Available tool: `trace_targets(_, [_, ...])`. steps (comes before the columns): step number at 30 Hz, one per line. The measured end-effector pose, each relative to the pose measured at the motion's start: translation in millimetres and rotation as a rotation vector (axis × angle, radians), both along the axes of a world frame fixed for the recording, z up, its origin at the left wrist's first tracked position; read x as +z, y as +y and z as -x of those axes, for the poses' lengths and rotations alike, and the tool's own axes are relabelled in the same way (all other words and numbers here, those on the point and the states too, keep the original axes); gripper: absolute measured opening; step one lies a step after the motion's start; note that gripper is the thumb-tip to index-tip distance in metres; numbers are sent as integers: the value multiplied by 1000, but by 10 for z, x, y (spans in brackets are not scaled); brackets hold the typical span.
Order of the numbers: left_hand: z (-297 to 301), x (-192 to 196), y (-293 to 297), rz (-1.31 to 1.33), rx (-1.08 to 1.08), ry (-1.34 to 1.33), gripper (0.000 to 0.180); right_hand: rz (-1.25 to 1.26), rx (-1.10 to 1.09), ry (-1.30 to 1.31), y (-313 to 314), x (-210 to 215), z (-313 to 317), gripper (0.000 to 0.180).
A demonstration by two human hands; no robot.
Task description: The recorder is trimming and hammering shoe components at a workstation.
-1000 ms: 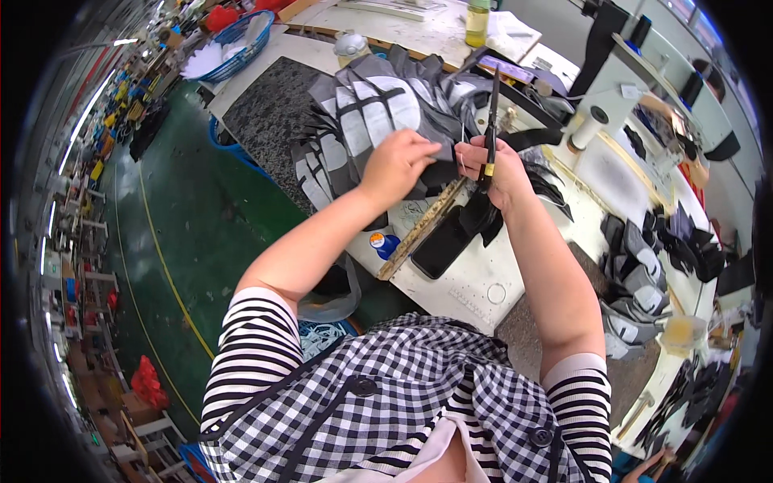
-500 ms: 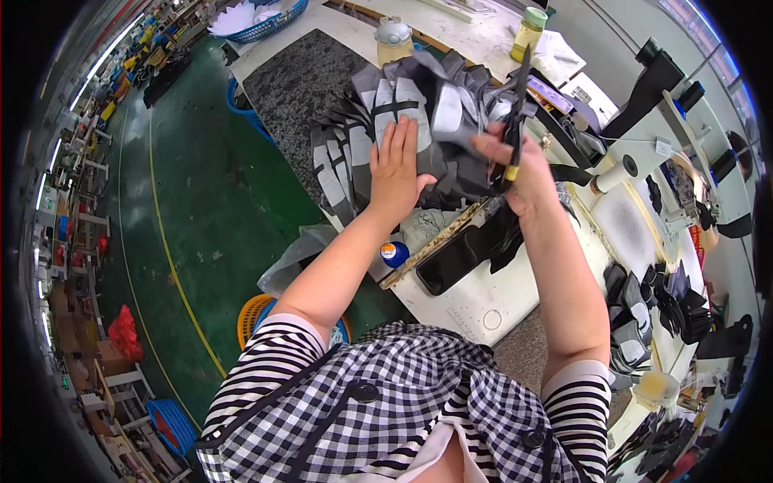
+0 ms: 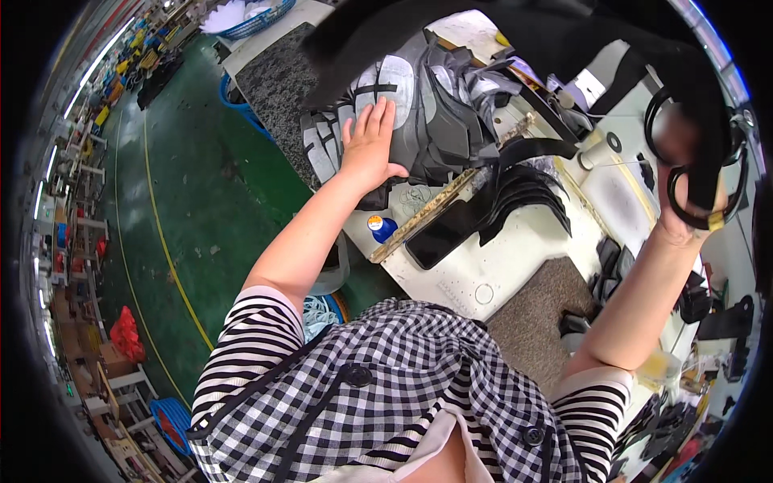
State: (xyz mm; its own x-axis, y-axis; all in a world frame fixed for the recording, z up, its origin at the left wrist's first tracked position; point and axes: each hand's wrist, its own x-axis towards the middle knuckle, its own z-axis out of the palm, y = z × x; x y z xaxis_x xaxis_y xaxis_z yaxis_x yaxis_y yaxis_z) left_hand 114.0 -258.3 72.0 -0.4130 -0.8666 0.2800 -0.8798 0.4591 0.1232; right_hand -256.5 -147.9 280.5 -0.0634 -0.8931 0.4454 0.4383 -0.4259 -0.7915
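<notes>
My left hand [image 3: 369,143] lies flat, fingers spread, on a pile of grey and black cut fabric pieces [image 3: 435,113] on the white worktable [image 3: 499,274]. My right hand [image 3: 684,189] is raised high at the right and grips black scissors [image 3: 708,173]. A long black fabric strip [image 3: 515,24] hangs from that hand and arcs across the top of the view, close to the camera. Curved black pieces [image 3: 523,189] are stacked beside the pile.
A wooden ruler [image 3: 439,211] and a dark phone [image 3: 444,233] lie near the table's front edge, next to a small blue-capped bottle [image 3: 382,229]. A dark speckled table [image 3: 274,76] stands behind. Green floor [image 3: 193,201] with a yellow line spreads to the left. More black pieces lie at the right.
My right hand has swung up and to the right with the scissors, lifting a black strip across the view. My left hand has slid forward and flattened onto the pile.
</notes>
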Motion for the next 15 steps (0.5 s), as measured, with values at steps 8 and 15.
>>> trace_targets(8, [725, 224, 899, -1868, -701, 1309, 83, -740, 464, 609, 1468, -1239, -165, 22])
trace_targets(15, [898, -236, 1432, -2051, -877, 821, 62, -843, 345, 1066, 2662, -1680, 247, 26])
